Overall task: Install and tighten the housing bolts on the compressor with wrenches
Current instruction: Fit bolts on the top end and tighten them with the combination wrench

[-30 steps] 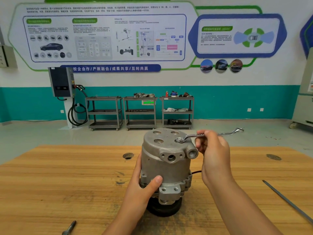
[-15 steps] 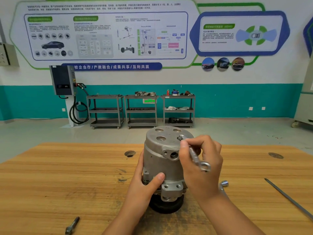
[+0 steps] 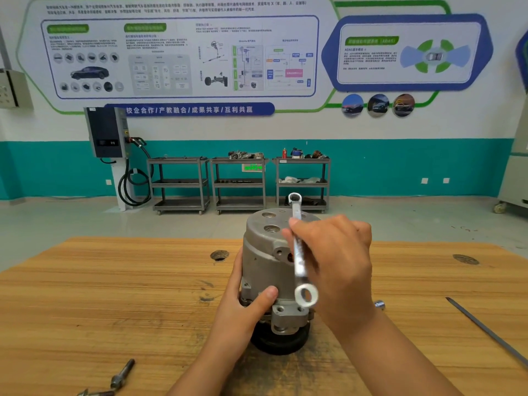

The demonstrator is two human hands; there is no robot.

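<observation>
On the far wall at the left hangs a dark charging unit [image 3: 105,132] with a looped cable, and beside it three grey carts [image 3: 238,184] stand in a row on the floor.

A dark bolt [image 3: 123,372] lies at the near left edge of the wooden surface [image 3: 114,295], with another small metal piece just below it at the picture's edge. Farther back, a round hole [image 3: 219,255] opens in the wood just left of the compressor.

The left hand [image 3: 248,307] grips the lower body of the compressor [image 3: 263,264], fingers curled round the far side and thumb pressed across the front. The compressor stands upright in the middle of the surface on its dark pulley, flat end facing up.

The right hand [image 3: 340,270] is closed round the shaft of a silver wrench [image 3: 300,261] and hides the compressor's right side. The wrench runs almost upright across the front ports. One ring end hangs low near the left thumb, the other shows above the top rim. I cannot tell whether it touches a bolt.

A small shiny metal part [image 3: 379,304] peeks out behind the right wrist. A second hole [image 3: 465,259] sits toward the back right, and a long thin rod [image 3: 491,335] lies slantwise near the right edge.
</observation>
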